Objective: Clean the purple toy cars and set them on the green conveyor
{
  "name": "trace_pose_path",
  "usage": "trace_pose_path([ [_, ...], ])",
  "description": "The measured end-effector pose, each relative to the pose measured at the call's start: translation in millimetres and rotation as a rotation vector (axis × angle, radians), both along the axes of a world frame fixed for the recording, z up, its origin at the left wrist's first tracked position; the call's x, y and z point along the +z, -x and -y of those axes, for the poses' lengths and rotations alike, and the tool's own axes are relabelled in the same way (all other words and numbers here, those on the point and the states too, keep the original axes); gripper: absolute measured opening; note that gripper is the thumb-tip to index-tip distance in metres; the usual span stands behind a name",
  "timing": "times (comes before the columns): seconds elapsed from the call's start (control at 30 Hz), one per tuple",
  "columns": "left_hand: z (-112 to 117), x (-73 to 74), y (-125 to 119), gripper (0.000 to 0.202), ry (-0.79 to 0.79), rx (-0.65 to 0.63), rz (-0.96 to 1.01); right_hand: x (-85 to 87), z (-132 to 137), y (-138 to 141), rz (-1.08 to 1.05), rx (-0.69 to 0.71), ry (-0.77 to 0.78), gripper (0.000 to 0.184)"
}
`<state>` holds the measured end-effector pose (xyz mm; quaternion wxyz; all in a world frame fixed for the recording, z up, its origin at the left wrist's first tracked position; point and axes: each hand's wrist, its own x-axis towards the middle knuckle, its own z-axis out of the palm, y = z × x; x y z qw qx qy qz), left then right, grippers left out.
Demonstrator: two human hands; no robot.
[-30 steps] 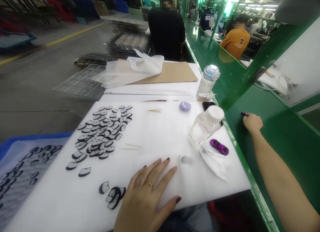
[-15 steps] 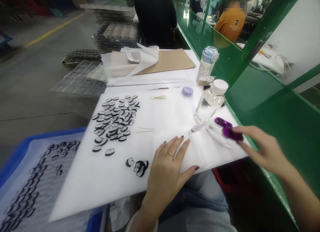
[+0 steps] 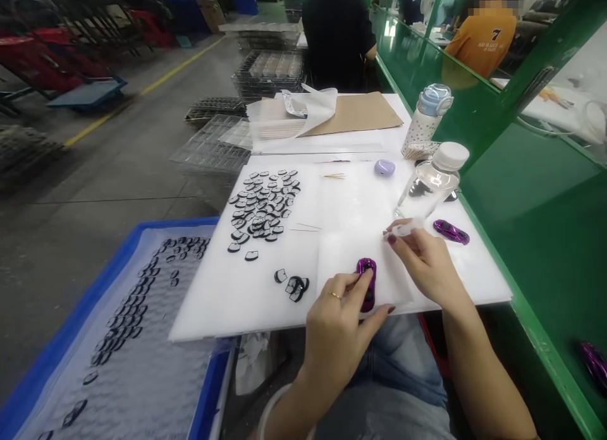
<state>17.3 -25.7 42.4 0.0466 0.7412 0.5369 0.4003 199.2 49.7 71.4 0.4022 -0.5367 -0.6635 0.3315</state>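
A glossy purple toy car (image 3: 366,294) lies on the white table near its front edge. My left hand (image 3: 339,317) has its fingers closed around the car's left side and top, thumb close to its lower end. To the right, my right hand (image 3: 429,263) pinches a small whitish tube-like piece (image 3: 406,227) between thumb and fingers; its exact kind is hard to make out. Beyond that hand, a second purple toy car (image 3: 450,232) rests by the table's right side. Small dark-edged clear pieces (image 3: 296,288) form a little heap left of my left hand.
A larger spread of such pieces (image 3: 263,203) covers the table's left part. A clear bottle (image 3: 429,184), a patterned flask (image 3: 424,121) and a lilac case (image 3: 384,168) stand at the back right. A blue-rimmed tray (image 3: 114,263) sits lower left. A person (image 3: 336,38) sits ahead.
My right hand has moved left from the table's right side and now pinches the whitish piece. A purple car is now under my left hand, which was lying spread on the table.
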Motion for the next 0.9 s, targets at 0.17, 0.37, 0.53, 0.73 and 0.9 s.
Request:
trace_pose_path([
  [0.17,-17,16.6,27,0.063,0.244,-0.392,-0.062,9.0,2,-2,-0.255,0.12,0.049,0.021],
  [0.37,-28,8.9,18,0.058,0.221,-0.302,0.143,3.9,10,12,-0.65,0.257,-0.118,0.019],
  [0.53,-27,10.0,4,0.054,0.251,-0.185,0.259,3.8,11,19,-0.7,0.401,0.027,0.055],
  [0.73,-28,12.8,8,0.053,0.29,-0.192,0.337,21.2,20,25,-1.174,0.65,0.153,0.069],
  [0.9,-28,10.4,7,0.053,0.283,-0.188,0.341,6.2,16,32,-1.267,0.618,0.255,0.068],
])
